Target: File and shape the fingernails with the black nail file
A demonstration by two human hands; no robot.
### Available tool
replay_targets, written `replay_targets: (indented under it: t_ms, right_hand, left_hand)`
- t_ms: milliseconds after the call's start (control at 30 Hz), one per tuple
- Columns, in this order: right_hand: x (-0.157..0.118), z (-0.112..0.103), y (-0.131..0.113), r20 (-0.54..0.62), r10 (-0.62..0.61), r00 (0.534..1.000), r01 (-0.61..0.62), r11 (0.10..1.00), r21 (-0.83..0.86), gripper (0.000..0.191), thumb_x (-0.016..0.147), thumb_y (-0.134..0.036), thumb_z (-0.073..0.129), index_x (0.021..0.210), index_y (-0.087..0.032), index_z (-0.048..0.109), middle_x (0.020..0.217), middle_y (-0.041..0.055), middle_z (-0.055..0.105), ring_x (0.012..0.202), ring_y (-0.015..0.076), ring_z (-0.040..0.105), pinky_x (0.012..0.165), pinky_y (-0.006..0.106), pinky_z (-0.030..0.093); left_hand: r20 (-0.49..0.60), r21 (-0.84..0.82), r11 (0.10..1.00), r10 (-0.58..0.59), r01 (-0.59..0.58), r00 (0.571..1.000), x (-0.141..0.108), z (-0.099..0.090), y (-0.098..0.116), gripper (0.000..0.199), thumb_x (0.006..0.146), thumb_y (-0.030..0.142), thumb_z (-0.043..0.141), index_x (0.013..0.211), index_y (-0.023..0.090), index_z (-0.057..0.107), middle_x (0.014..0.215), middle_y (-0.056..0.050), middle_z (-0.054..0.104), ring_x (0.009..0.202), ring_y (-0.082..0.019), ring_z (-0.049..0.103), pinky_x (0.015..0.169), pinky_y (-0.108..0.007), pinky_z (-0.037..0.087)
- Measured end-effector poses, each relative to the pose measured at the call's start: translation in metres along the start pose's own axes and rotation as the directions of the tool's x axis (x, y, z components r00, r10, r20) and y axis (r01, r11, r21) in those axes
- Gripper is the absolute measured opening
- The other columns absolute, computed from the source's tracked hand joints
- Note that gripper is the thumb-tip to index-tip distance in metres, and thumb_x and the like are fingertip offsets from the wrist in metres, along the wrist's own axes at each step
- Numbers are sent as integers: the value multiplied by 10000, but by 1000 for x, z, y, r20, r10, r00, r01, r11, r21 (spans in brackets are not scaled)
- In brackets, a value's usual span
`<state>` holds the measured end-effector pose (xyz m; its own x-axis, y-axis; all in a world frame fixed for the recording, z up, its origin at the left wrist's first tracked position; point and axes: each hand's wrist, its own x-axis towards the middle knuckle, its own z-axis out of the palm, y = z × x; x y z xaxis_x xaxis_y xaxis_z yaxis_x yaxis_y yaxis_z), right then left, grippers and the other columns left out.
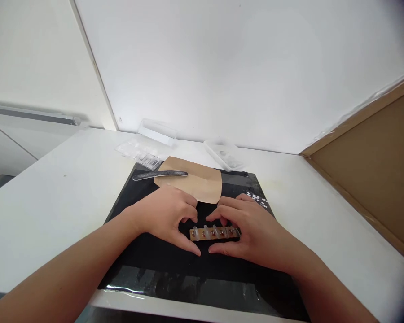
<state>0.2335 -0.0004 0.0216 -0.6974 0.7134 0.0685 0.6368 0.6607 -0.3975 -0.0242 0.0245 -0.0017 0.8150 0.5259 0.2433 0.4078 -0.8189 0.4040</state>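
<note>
A short tan strip [202, 235] lies on the black mat, bearing a row of several clear, nail-tip-like pieces, each by a shiny brown spot. On its left is my left hand [171, 215], thumb and curled fingers apart, with nothing between them. My right hand [245, 224] arches around the strip's right end, its thumb below and fingers above, spread apart. Whether the right palm touches the strip I cannot tell. Beyond the hands, a dark curved nail file [160, 174] rests partly on a beige sheet [205, 179].
The black mat [182, 280] has a glossy covering and lies on a white table [60, 202]. Small white pieces [256, 198] are near its right edge. Behind are a clear tray [224, 153], a clear lid [157, 132] and clear packets [148, 159]. White panels enclose the back.
</note>
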Motion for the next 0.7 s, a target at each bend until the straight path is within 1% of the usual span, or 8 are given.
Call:
replay_targets:
  t_ms: [133, 200, 300, 367, 433, 533, 633, 700]
  right_hand:
    - [-1, -9, 10, -16, -42, 999, 42, 999, 19, 213, 914, -461, 736, 980, -259, 726, 886, 8, 717, 810, 183, 654, 772, 344, 432]
    - [-5, -16, 20, -66, -28, 997, 30, 999, 26, 187, 1001, -396, 616, 943, -269, 740, 860, 9, 736, 827, 187, 674, 783, 340, 465]
    - [-18, -27, 35, -180, 115, 977, -102, 992, 79, 234, 1039, -345, 512, 1034, -277, 736, 859, 10, 756, 804, 191, 698, 746, 328, 520]
    - [-31, -29, 42, -206, 244, 948, -217, 965, 147, 286, 1062, -321, 433, 1104, -275, 713, 895, 15, 763, 776, 185, 703, 732, 329, 549]
    - [-45, -24, 41, -226, 312, 923, -267, 941, 209, 309, 1073, -314, 396, 1181, -279, 683, 1004, 31, 765, 853, 192, 715, 806, 357, 577]
    - [-59, -3, 31, -210, 267, 940, -218, 948, 232, 302, 1035, -363, 524, 1308, -287, 628, 1230, 73, 695, 1045, 230, 678, 940, 418, 570]
    - [-63, 20, 20, -151, 256, 955, -220, 951, 217, 440, 949, -404, 688, 1367, -301, 601, 1266, 87, 630, 1024, 230, 644, 931, 417, 572]
    - [-61, 31, 16, -152, 272, 950, -238, 948, 212, 420, 919, -429, 729, 1309, -298, 645, 1231, 86, 618, 999, 231, 631, 894, 404, 573]
  left_hand:
    - [39, 31, 999, -23, 22, 999, 0, -2, 2, 606, 653, 730, 818, 903, 180, 787, 732, -7, 696, 632, -156, 637, 532, -285, 352]
    - [54, 53, 998, -25, 23, 998, 0, -2, 3, 611, 653, 740, 812, 902, 183, 786, 727, -9, 693, 630, -161, 635, 528, -285, 341]
    - [75, 70, 997, -34, 29, 997, 1, -1, 4, 607, 666, 747, 799, 889, 183, 784, 721, -11, 688, 617, -155, 622, 519, -283, 323]
    - [92, 70, 997, -36, 29, 995, 2, 2, 4, 590, 667, 741, 800, 856, 183, 779, 709, -6, 681, 600, -146, 607, 511, -284, 309]
    - [108, 81, 996, -36, 27, 993, 3, 3, 5, 563, 669, 735, 802, 791, 186, 763, 691, -1, 671, 583, -139, 590, 507, -289, 292]
    - [129, 113, 993, -35, 20, 991, 4, 4, 7, 541, 671, 724, 807, 715, 190, 732, 677, 4, 665, 576, -139, 578, 513, -292, 278]
    - [136, 136, 991, -31, 13, 990, 4, 2, 9, 553, 665, 738, 801, 717, 191, 735, 677, 2, 667, 566, -137, 568, 517, -289, 273]
    - [122, 155, 988, -36, 16, 992, 3, -1, 8, 595, 653, 781, 775, 720, 191, 742, 669, -3, 662, 561, -140, 565, 514, -288, 265]
